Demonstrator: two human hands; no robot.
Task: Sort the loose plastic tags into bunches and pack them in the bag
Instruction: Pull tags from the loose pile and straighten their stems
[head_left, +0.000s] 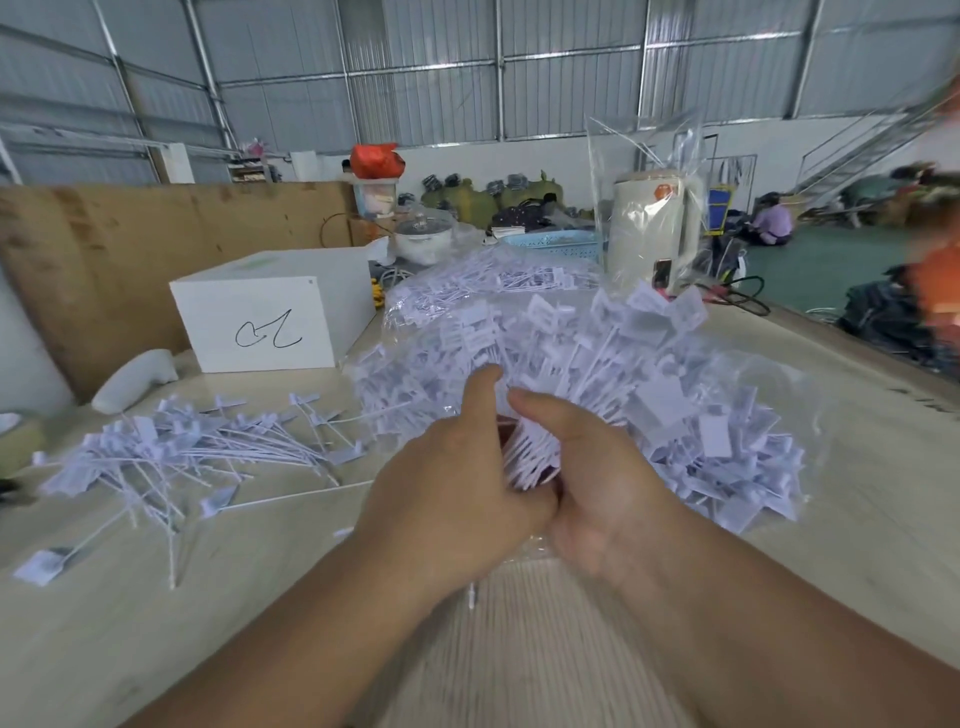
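Both hands meet over the middle of the worktop (156, 623): the left hand (457, 493) and right hand (597, 493) curl their fingers around the stems of a fanned bunch of white plastic tags (535, 457). Beyond them a clear plastic bag (769, 395) lies packed with tags. Loose tags (171, 457) litter the left side, near a white box (270, 312) toward the far-left edge.

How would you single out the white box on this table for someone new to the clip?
Start at the brown board standing along the table's far left edge. Right in front of it sits the white box, beyond the loose tags. It alone has a black handwritten scribble on its front face.
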